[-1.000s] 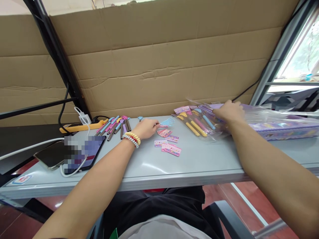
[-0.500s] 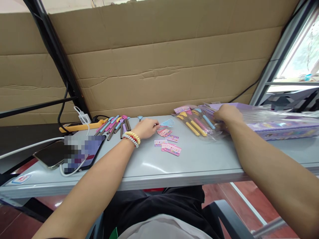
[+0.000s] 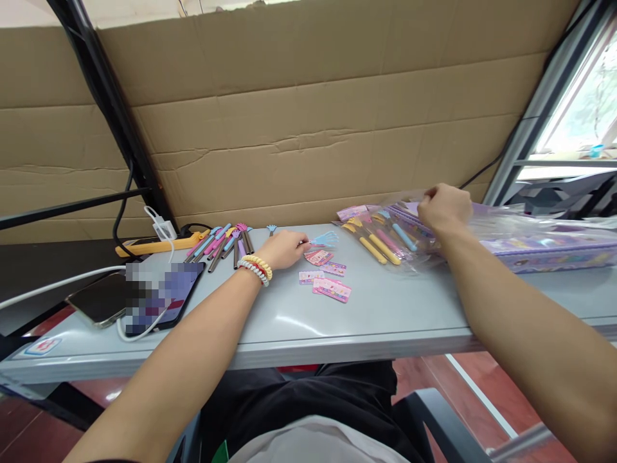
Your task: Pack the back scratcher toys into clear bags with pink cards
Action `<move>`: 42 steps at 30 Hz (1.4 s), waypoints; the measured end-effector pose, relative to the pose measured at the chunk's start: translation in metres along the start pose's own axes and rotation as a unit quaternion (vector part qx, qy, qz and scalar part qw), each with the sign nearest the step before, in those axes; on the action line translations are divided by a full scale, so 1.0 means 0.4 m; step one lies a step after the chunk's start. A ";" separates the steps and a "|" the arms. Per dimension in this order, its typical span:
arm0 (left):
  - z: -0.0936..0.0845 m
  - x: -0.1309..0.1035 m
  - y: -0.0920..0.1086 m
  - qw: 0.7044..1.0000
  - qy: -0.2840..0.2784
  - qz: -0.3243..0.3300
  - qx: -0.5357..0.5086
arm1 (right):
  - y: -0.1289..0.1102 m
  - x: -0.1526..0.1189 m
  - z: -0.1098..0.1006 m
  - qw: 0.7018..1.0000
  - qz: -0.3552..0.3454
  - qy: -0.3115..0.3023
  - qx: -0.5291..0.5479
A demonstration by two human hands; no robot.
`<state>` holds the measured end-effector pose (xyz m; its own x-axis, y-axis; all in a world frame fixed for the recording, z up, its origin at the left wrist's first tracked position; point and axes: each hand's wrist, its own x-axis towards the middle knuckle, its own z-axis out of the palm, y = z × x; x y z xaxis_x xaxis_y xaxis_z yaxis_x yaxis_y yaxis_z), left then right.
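Here, both hands [image 3: 284, 249] [image 3: 446, 206] reach forward, well apart

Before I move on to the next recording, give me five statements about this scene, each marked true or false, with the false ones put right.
1. The left hand holds a light-blue fan-shaped piece. True.
2. The right hand rests flat on a phone. False: it grips clear plastic near the purple box.
3. Bracelets circle the left wrist. True.
4. The small printed cards are inside the purple box. False: they lie on the table.
5. The yellow-handled pieces lie left of the cards. False: they lie to the right of them.
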<state>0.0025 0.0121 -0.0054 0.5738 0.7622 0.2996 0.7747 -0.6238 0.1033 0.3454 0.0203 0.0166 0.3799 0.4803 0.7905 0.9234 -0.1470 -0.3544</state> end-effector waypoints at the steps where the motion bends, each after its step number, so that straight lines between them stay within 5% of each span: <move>1: 0.000 0.000 0.000 1.000 0.002 0.000 -0.002 | -0.020 -0.005 -0.005 1.000 0.003 0.013 0.007; 6: -0.001 0.003 0.005 0.996 0.080 0.013 -0.021 | -0.167 -0.069 -0.042 0.962 -0.229 0.029 0.148; 11: -0.016 -0.002 0.014 0.983 0.180 0.012 -0.046 | -0.276 -0.164 -0.045 0.889 -0.393 -0.072 0.222; 20: -0.017 -0.008 0.023 0.983 0.146 0.059 -0.098 | -0.314 -0.212 -0.047 0.873 -0.317 -0.169 0.330; 33: -0.003 0.007 0.013 0.982 0.172 0.054 -0.053 | -0.315 -0.219 -0.056 0.815 -0.350 -0.234 0.399; 42: -0.004 0.004 0.029 0.988 0.133 0.075 -0.021 | -0.327 -0.222 -0.050 0.740 -0.179 -0.345 0.549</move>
<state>0.0122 0.0058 -0.0021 0.5872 0.5907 0.5534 0.6710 -0.7376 0.0754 0.1919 -0.0205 0.0028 -0.3465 0.7008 0.6235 0.2144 0.7063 -0.6747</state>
